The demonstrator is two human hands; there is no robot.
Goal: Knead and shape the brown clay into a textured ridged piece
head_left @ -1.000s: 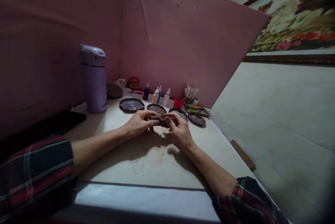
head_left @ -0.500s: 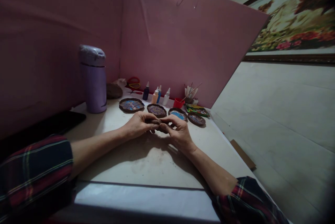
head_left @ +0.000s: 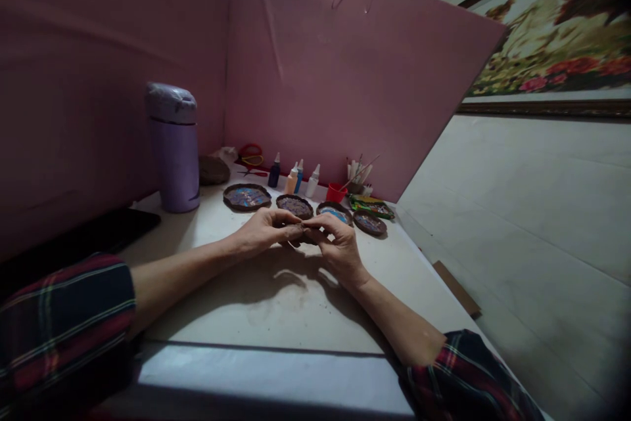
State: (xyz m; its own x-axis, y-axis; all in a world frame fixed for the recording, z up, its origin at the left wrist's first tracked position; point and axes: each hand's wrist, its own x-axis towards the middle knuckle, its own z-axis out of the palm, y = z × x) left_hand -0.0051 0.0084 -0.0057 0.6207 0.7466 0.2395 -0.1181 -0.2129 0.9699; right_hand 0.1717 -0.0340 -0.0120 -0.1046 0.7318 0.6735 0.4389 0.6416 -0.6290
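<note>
A small piece of dark brown clay is pinched between both hands above the middle of the white tabletop. My left hand holds it from the left, thumb and fingers closed. From the right, my right hand grips it with thumb and index finger. Fingers cover most of the clay, so its full shape is hidden. Just beyond the hands lie brown clay dishes with coloured insides: a wide one, a purplish one, a blue-and-white one and a small one.
A purple bottle stands at the left, near a clay lump. Along the back are scissors, several paint bottles, a red cup and a green packet. A dark flat object lies left.
My fingers have shifted slightly on the clay, with the fingertips closer together. The piece looks turned a little, and less of it shows above the fingers. The items behind stay in place.
</note>
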